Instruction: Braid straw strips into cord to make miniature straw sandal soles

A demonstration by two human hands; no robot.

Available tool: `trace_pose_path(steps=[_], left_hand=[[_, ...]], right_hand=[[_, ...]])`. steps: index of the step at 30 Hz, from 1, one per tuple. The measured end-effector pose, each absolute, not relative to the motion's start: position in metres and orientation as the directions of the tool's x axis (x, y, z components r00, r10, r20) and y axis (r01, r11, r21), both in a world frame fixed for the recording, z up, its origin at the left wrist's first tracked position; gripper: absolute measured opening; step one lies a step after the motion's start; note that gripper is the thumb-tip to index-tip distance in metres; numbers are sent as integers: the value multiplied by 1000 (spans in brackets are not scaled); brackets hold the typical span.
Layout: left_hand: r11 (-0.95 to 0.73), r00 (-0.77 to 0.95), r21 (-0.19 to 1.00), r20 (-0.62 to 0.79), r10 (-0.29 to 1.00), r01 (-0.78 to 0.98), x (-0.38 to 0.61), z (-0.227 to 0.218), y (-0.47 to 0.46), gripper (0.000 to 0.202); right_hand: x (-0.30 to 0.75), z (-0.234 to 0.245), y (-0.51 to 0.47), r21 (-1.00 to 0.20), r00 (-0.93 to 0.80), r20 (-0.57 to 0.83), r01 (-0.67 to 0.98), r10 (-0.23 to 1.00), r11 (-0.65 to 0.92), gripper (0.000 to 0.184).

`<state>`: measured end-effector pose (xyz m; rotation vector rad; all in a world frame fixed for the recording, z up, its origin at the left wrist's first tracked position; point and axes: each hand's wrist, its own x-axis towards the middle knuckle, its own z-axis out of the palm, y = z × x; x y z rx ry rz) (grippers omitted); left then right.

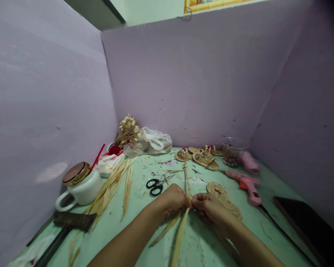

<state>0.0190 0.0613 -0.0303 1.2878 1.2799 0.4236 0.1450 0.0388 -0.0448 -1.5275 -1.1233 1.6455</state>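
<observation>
My left hand (174, 200) and my right hand (208, 206) meet at the middle of the green table (144, 222), both pinched on a thin braided straw cord (187, 182). The braid runs away from my fingers toward the back. Loose dry straw strips (180, 237) hang from my fingers toward me. A flat woven straw mat (224, 195) lies just right of my right hand.
Black scissors (156, 185) lie left of the braid. A pink glue gun (246, 185) is at right, a white lidded mug (80, 185) and straw bundle (111, 187) at left. Woven pieces (204, 158), bead cup (233, 152), plastic bag (156, 141) sit at back. Purple walls surround.
</observation>
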Motion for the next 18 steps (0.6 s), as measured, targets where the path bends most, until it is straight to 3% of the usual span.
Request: trace_pose_path(steps=[6, 10, 14, 18], left_hand=[[186, 273, 807, -392, 879, 560, 17, -35, 61, 5], [13, 254, 675, -296, 921, 738, 16, -33, 58, 9], [-26, 172, 488, -257, 951, 872, 24, -15, 42, 17], [-104, 221, 477, -197, 955, 873, 35, -10, 22, 31]], right_hand=[[150, -59, 42, -917, -128, -375, 197, 918, -347, 10], [150, -62, 43, -919, -116, -382, 150, 917, -364, 8], [150, -57, 41, -909, -161, -417, 91, 894, -408, 7], [152, -59, 41, -909, -176, -413, 27, 894, -415, 7]])
